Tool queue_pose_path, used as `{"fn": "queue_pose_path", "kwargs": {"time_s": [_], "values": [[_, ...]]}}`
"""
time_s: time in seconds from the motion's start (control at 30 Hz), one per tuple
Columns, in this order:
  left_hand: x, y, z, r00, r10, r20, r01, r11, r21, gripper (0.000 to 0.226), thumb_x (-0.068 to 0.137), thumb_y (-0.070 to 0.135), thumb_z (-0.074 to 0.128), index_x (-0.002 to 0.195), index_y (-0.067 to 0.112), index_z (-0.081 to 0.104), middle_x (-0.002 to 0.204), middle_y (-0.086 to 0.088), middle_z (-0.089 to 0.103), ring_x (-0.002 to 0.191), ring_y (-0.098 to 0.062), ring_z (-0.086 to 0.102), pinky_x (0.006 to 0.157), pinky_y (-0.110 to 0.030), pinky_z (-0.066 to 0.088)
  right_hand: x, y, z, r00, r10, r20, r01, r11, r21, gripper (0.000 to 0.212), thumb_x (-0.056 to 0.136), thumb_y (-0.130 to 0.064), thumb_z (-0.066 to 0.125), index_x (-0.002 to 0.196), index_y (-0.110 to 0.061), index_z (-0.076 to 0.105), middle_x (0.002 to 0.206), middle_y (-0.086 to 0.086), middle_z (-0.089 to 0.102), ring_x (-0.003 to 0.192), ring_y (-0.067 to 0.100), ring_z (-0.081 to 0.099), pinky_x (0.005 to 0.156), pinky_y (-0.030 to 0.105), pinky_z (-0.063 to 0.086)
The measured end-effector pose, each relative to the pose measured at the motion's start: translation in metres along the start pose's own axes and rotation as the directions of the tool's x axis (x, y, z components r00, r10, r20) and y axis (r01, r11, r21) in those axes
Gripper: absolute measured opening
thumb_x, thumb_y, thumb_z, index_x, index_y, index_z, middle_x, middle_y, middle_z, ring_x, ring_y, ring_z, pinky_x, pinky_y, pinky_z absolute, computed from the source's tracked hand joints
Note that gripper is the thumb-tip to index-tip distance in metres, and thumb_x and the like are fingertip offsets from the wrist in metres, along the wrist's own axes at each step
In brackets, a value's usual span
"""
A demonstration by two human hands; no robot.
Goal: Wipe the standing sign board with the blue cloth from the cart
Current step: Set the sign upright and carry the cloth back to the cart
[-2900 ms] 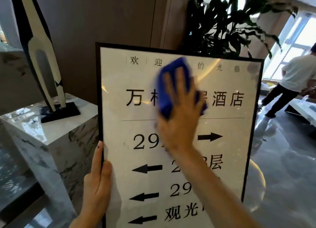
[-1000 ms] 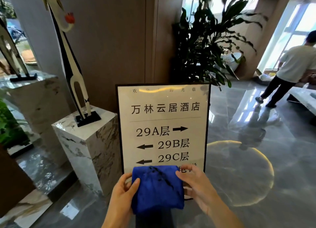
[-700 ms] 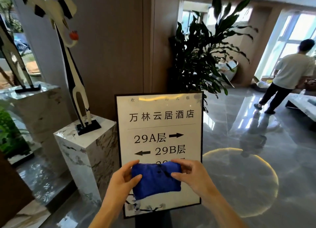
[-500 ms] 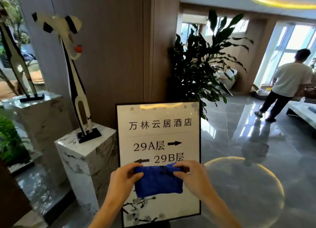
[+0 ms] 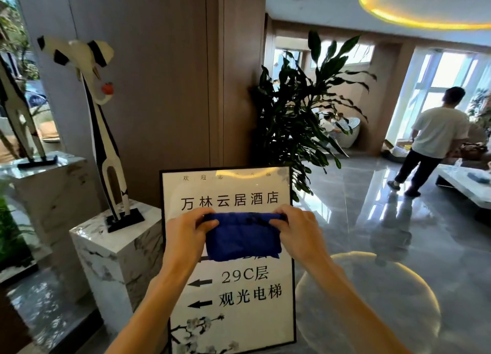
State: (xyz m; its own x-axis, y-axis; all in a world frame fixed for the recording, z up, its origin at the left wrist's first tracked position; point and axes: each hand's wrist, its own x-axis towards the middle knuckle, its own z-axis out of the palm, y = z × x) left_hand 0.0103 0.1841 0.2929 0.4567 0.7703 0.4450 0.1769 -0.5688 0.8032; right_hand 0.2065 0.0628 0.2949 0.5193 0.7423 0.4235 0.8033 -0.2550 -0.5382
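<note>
Both hands are gripping the blue cloth (image 5: 243, 236) now: the left hand (image 5: 186, 236) is pinching its left top corner, the right hand (image 5: 300, 234) is pinching the right one. The folded cloth is hanging between them, in front of the sign board (image 5: 231, 308), which is standing just right of a marble pedestal (image 5: 117, 252).

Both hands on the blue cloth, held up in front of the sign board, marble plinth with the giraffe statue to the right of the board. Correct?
Wrong on one point. In the head view the marble plinth stands left of the sign board, not right. Left hand and right hand do hold the blue cloth.
</note>
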Motion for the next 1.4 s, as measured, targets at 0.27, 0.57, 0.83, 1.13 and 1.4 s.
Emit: {"fn": "queue_pose_path", "kwargs": {"time_s": [0.27,0.57,0.83,1.13,1.4], "values": [[0.008,-0.006,-0.003,0.997,0.061,0.041,-0.064,0.996,0.062,0.034,0.095,0.013,0.061,0.090,0.046,0.057,0.086,0.021,0.064,0.084,0.004,0.062,0.060,-0.001,0.046,-0.002,-0.006,-0.007,1.000,0.015,-0.006,-0.015,1.000,-0.023,0.011,0.097,-0.032,0.058,0.090,-0.040,0.060,0.081,-0.014,0.068,0.076,-0.001,0.059,0.061,0.015,0.037],[0.015,-0.039,-0.038,0.992,0.047,0.118,-0.039,0.997,-0.066,0.038,0.094,0.002,0.061,0.085,0.040,0.061,0.084,0.015,0.063,0.082,0.026,0.055,0.049,0.004,0.040,-0.016,-0.041,0.025,0.993,0.118,-0.020,-0.118,0.993,-0.003,0.012,0.093,-0.029,0.065,0.087,-0.040,0.064,0.076,-0.017,0.066,0.077,0.007,0.064,0.069,0.030,0.052],[-0.002,-0.081,-0.054,0.978,0.038,0.205,-0.025,0.998,-0.064,0.021,0.085,0.002,0.071,0.091,0.022,0.074,0.077,0.023,0.063,0.078,0.021,0.059,0.058,0.003,0.042,-0.061,-0.062,0.054,0.951,0.310,-0.010,-0.310,0.951,0.005,0.010,0.089,-0.023,0.071,0.083,-0.031,0.072,0.076,-0.008,0.071,0.079,0.015,0.068,0.075,0.036,0.056],[-0.037,-0.083,-0.040,0.905,0.058,0.420,-0.002,0.991,-0.133,0.031,0.085,0.001,0.071,0.081,0.032,0.070,0.077,0.010,0.073,0.074,-0.004,0.070,0.063,-0.023,0.060,-0.141,-0.066,0.050,0.865,0.480,-0.145,-0.483,0.875,0.014,0.006,0.086,-0.015,0.073,0.084,-0.019,0.076,0.078,0.003,0.075,0.079,0.022,0.068,0.081,0.043,0.056],[-0.096,-0.038,0.006,0.790,0.210,0.576,-0.087,0.968,-0.235,0.019,0.084,0.002,0.071,0.093,0.018,0.077,0.076,0.011,0.071,0.075,0.005,0.067,0.067,-0.010,0.054,-0.239,-0.058,-0.005,0.738,0.601,-0.306,-0.615,0.786,0.059,0.010,0.083,-0.009,0.075,0.088,-0.017,0.079,0.068,-0.013,0.068,0.061,-0.011,0.060,0.061,0.003,0.042]]}}
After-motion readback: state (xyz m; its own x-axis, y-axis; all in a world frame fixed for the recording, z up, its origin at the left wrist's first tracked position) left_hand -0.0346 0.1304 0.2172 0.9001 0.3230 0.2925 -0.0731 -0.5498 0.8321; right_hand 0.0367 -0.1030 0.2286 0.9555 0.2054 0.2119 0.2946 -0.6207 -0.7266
